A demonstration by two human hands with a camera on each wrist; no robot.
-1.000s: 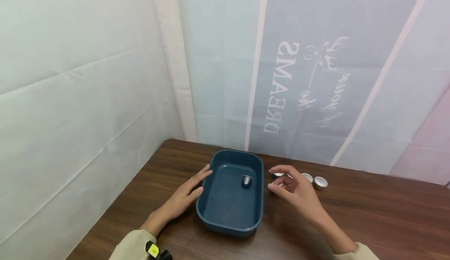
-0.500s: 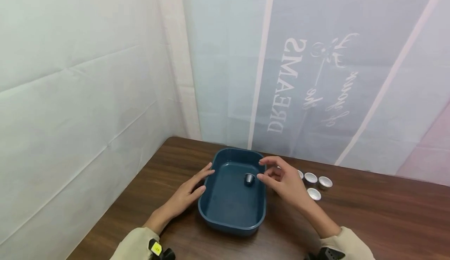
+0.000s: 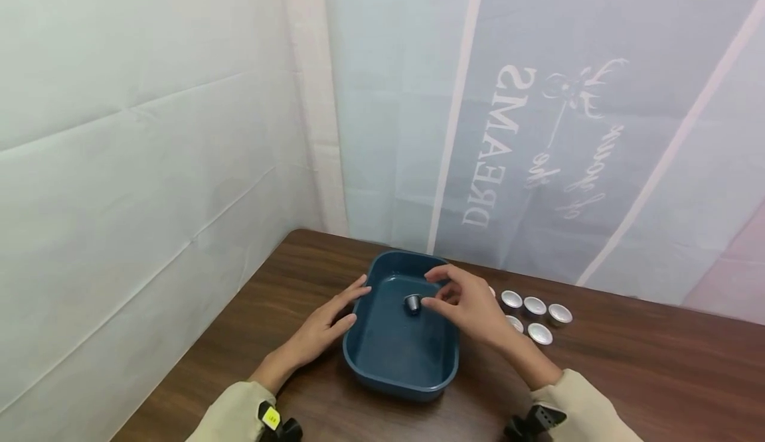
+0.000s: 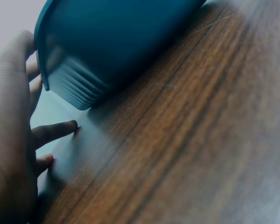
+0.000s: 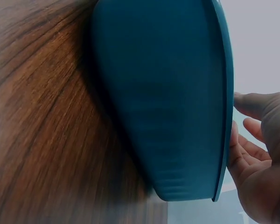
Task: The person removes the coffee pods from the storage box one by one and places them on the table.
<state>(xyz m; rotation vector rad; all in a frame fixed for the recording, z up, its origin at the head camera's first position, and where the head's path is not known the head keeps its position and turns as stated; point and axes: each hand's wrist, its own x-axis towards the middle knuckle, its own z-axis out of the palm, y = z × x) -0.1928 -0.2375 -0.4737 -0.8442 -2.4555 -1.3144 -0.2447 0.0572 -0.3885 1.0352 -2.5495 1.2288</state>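
A dark coffee capsule (image 3: 413, 303) lies tipped inside the blue tub (image 3: 397, 383). My right hand (image 3: 469, 302) reaches over the tub's right rim. Its bent fingers stand apart, and I see nothing between them. The thumb tip is right beside the capsule; whether they touch, I cannot tell. In the right wrist view, the tub wall (image 5: 163, 93) hides part of that hand's fingers (image 5: 240, 149). My left hand (image 3: 325, 326) lies along the tub's left side with fingers extended, fingertips at the rim. In the left wrist view, that hand (image 4: 11, 135) reaches past the tub's corner.
Several coffee capsules (image 3: 534, 307) with pale lids stand in two rows right of the tub, partly hidden by my right hand. The wooden table (image 3: 657, 362) meets a lettered cloth (image 3: 538, 163) at the back and a pale cloth (image 3: 149, 163) on the left.
My right hand has moved left from beside the capsule rows to over the tub. The capsule in the tub has shifted left and turned. My left hand stays at the rim.
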